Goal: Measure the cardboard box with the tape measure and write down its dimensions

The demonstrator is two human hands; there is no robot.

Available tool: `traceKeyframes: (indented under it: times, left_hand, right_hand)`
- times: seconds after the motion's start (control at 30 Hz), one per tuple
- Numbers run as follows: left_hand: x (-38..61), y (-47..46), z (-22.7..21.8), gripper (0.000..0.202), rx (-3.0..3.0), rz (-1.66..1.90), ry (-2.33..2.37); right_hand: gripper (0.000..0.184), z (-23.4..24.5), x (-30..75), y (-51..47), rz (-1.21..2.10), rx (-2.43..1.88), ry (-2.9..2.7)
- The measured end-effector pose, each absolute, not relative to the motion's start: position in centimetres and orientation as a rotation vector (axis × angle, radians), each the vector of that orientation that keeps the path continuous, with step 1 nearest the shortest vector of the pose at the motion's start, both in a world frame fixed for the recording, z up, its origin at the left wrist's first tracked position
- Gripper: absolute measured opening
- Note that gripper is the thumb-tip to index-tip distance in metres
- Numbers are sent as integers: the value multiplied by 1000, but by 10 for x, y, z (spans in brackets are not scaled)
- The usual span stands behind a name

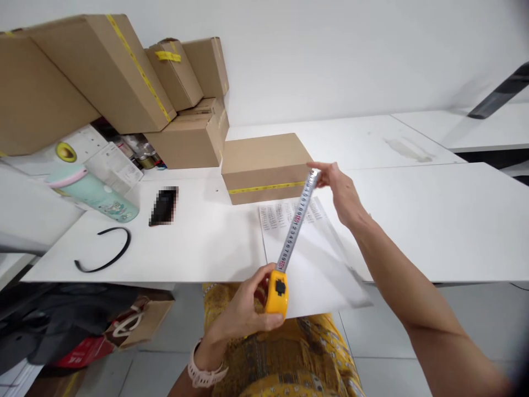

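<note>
My left hand [252, 306] grips the yellow case of a tape measure [278, 292] in front of the table's near edge. From it the silver blade runs up and to the right. The fingers of my right hand [336, 187] are closed on the blade's far end, close to the right front corner of a cardboard box [268, 165]. This box lies flat, with a strip of yellow tape along its front side. Beneath the blade is a white sheet [322, 270] with printed rows at its far end; its near end sticks out past the table edge.
Several taped cardboard boxes [119, 71] are stacked at the back left. A mint tumbler [97, 193], a black headband [124, 248] and a blurred dark phone-like object [164, 205] lie on the left of the white table [215, 242]. Bags [132, 322] sit below on the left.
</note>
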State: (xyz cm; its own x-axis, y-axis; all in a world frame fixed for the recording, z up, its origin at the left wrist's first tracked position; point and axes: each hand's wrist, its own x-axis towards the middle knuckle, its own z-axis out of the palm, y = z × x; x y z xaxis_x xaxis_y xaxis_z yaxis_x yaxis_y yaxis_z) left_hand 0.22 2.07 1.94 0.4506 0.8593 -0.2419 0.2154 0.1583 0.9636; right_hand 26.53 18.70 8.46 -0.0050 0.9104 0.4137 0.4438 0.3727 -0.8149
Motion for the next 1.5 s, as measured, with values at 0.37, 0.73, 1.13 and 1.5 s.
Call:
traceKeyframes:
  times: [0.37, 0.73, 1.13, 1.5]
  left_hand:
    - [20, 10, 15, 120, 1427, 498, 1073]
    - [-36, 60, 39, 89, 1725, 687, 1725]
    - [-46, 114, 37, 56, 2271, 299, 2225]
    - [135, 136, 8, 52, 2440, 172, 953]
  right_hand:
    - [19, 29, 268, 50, 1032, -1238, -1474]
    - [36, -8, 364, 97, 212, -2302, -1289]
    - [37, 2, 396, 104, 743, -1716, -1340]
    - [44, 1, 337, 137, 812, -1310, -1085]
